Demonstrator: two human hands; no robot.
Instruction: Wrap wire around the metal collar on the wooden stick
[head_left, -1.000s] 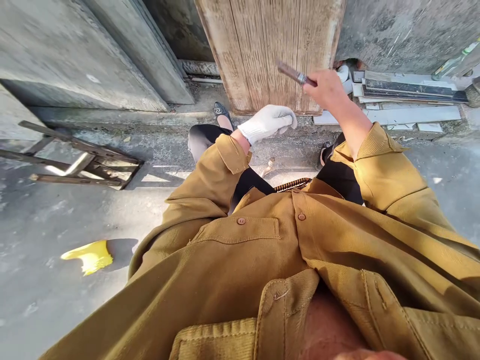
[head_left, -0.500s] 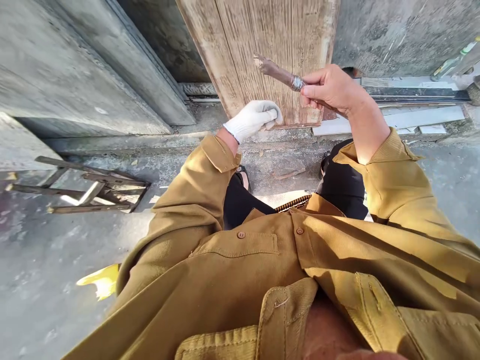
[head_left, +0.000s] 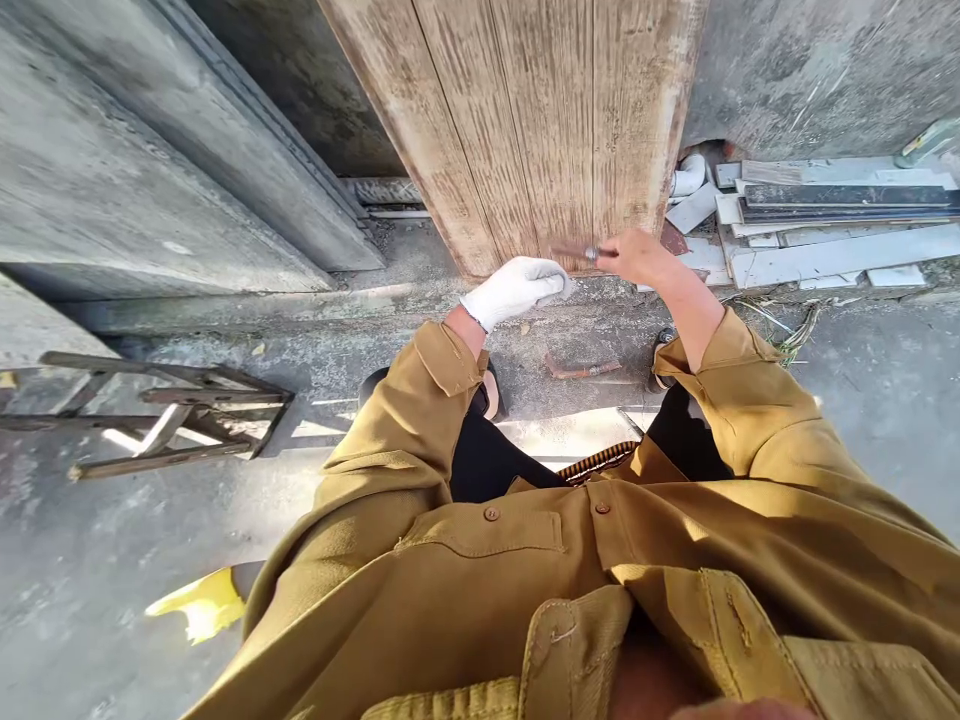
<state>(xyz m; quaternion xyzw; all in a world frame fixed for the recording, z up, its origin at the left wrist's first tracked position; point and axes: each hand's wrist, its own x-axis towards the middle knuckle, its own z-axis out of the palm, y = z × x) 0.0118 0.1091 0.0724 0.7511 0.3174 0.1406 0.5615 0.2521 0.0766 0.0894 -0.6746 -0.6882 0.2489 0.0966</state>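
Observation:
My left hand (head_left: 517, 290), in a white knit glove, is closed with its fingertips low down by the bottom edge of a worn wooden panel (head_left: 555, 130). What it pinches, if anything, is hidden. My bare right hand (head_left: 636, 256) is wrapped round one end of a brown wooden stick (head_left: 571, 250) bound with silvery wire. The stick lies roughly level, blurred, in front of the panel's lower part and just above the gloved fingers. On the ground between my feet rests a reddish-brown curved piece (head_left: 581, 368).
A wooden frame-like stool (head_left: 217, 400) lies on its side at left. Grey boards (head_left: 187, 160) lean against the wall. Stacked white and dark strips (head_left: 840, 215) and a white pipe elbow (head_left: 688, 175) sit at right. A yellow object (head_left: 199, 605) is at lower left.
My right hand has come down with the wire-bound stick, from raised before the panel to close above the gloved hand. My left hand stays near the panel's bottom edge. The view has shifted slightly.

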